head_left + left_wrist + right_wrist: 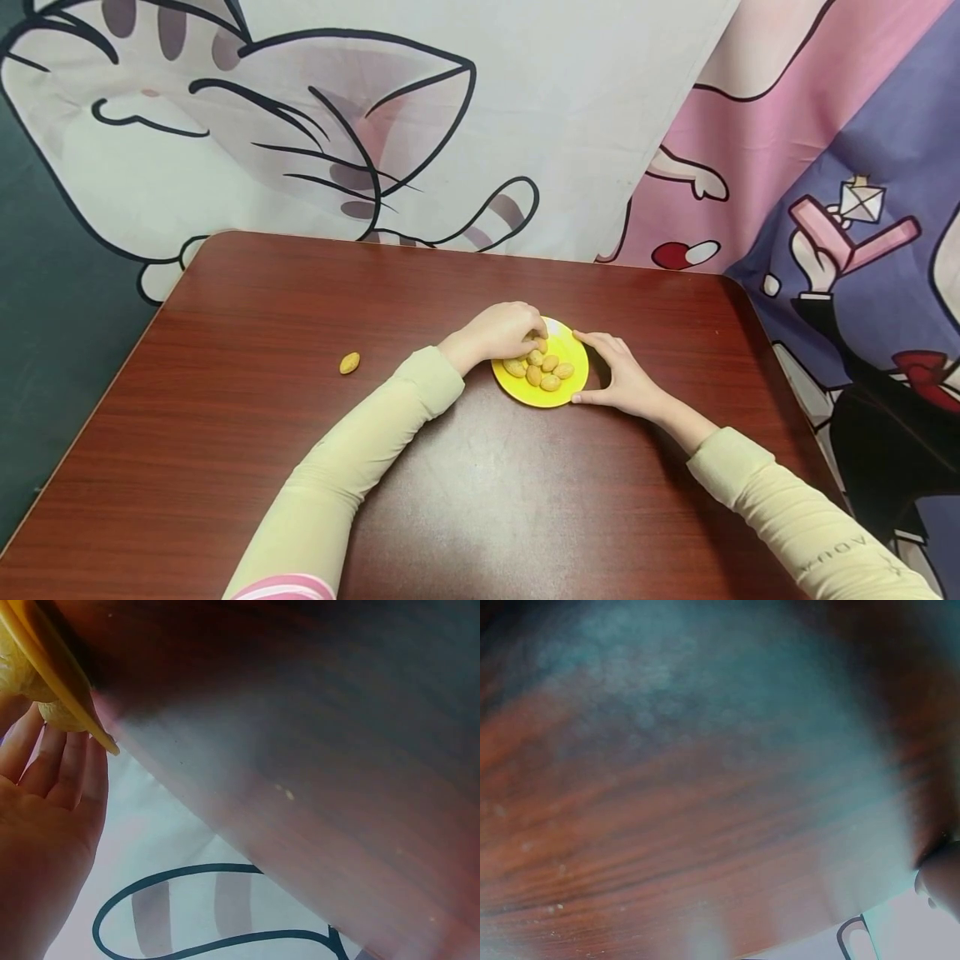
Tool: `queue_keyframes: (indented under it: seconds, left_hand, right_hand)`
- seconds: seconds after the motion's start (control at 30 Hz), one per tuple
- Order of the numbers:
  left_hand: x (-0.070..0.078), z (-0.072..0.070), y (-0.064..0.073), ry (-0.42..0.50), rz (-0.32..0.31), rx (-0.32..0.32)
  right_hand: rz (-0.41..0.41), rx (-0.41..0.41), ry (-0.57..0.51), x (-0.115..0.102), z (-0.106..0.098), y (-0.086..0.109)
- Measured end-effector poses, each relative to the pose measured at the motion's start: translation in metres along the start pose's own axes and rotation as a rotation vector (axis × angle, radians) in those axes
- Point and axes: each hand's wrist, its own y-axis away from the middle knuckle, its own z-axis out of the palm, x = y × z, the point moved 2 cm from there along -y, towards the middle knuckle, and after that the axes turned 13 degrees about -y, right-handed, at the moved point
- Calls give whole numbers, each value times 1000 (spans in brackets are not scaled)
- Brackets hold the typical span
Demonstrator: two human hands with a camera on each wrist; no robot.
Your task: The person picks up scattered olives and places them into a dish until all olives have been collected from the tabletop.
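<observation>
In the head view, a round yellow plate [558, 395] stands on the brown table, with several oval, tan-yellow nuts [550, 382] on it. My left hand [501, 333] reaches over its far left side, fingers bent down. A nut [542, 344] sits at those fingertips and is partly covered; the left wrist view shows a nut [61, 716] against the fingers, below the plate's edge [64, 679]. The right hand [626, 379] holds the plate's right rim between thumb and fingers. One single nut [349, 362] lies on the table to the left.
The brown wooden table [480, 517] has rounded far corners. Behind it hangs a white cloth [585, 125] with a cartoon cat; a pink and blue printed cloth [847, 158] hangs at the right. The right wrist view shows mostly blurred tabletop [667, 825].
</observation>
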Motion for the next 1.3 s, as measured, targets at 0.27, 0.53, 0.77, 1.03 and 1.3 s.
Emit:
queue_keyframes:
  seconds: [0.27,0.53,0.77,1.03,1.3]
  left_hand:
    - [-6,-4,1,7,10,-9]
    - [-15,-15,13,33,-23,17]
    - [-29,-23,29,40,-46,38]
    - [-50,-31,59,70,-106,79]
    - [-73,-33,96,92,-181,116]
  right_hand:
    - [-26,7,17,0,0,0]
    - [-8,2,14,-2,0,1]
    - [0,4,15,-2,0,1]
    - [9,2,7,0,0,0]
    - [17,-6,6,-1,0,0]
